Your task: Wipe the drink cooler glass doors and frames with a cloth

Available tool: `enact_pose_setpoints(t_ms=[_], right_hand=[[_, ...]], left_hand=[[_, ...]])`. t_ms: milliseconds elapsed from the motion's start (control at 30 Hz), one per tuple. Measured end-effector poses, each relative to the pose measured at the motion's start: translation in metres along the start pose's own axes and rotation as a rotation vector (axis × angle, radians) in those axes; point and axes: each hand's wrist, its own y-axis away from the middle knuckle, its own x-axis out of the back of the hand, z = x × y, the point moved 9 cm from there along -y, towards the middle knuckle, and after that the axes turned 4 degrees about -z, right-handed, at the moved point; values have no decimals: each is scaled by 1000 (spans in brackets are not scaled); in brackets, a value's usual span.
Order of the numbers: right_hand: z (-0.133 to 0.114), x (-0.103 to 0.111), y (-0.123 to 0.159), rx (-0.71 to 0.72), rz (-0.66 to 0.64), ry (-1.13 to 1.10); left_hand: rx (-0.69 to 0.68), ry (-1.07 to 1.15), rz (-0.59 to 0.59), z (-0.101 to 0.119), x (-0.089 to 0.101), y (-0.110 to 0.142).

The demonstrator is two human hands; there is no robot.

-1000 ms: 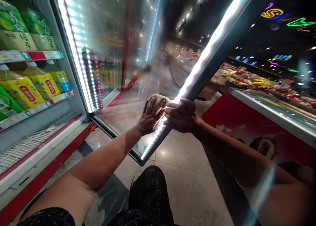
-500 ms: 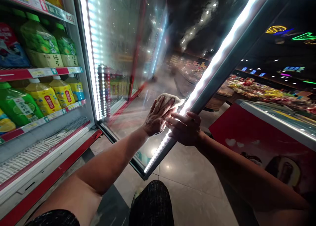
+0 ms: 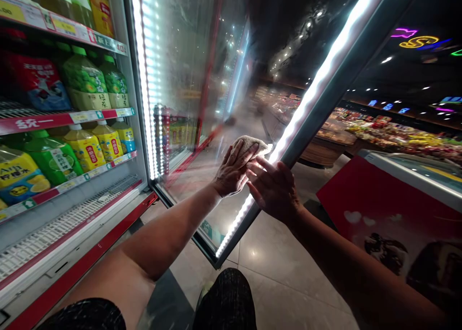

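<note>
A light cloth (image 3: 249, 145) is bunched under my left hand (image 3: 233, 173), whose fingers press it against the inside of a glass door (image 3: 180, 84). The door stands open from a lit drinks fridge on the left. My right hand (image 3: 273, 185) rests at the door's dark outer frame (image 3: 306, 123), its fingers reaching over the bright LED strip (image 3: 325, 65) towards the cloth. Part of the cloth is hidden behind my left fingers.
Fridge shelves hold green-capped bottles (image 3: 84, 80) and yellow-labelled bottles (image 3: 83, 147); a white wire rack (image 3: 72, 224) lies below. To the right stands a red chest freezer (image 3: 361, 200). Behind it is a produce display (image 3: 382, 133). My knee (image 3: 225, 301) is near the door's lower corner.
The view has shifted left, so the shelves and door appear further right. My left hand stays on the cloth at the glass. The fingers of my right hand have shifted slightly on the frame.
</note>
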Motion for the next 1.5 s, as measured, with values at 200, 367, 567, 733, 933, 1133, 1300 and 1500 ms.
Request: enact_pose_setpoints(t_ms=[200, 367, 567, 733, 933, 1133, 1300, 1500], right_hand=[[6, 2, -15, -329, 25, -23], [11, -2, -20, -480, 108, -41], [17, -5, -22, -636, 202, -26], [17, -6, -21, -670, 264, -30], [21, -4, -16, -629, 366, -80], [19, -7, -15, -668, 358, -168], [7, -17, -20, -684, 276, -187], [4, -22, -26, -654, 207, -228]], left_hand=[[24, -1, -23, 1, -14, 15], [-8, -23, -3, -8, -10, 2], [45, -30, 12, -14, -10, 0], [123, -30, 56, -29, -7, -9], [121, -41, 27, -14, -18, 1], [59, -60, -63, -25, -13, -4], [222, -47, -34, -54, -4, -13], [169, -75, -79, -46, -8, -6]])
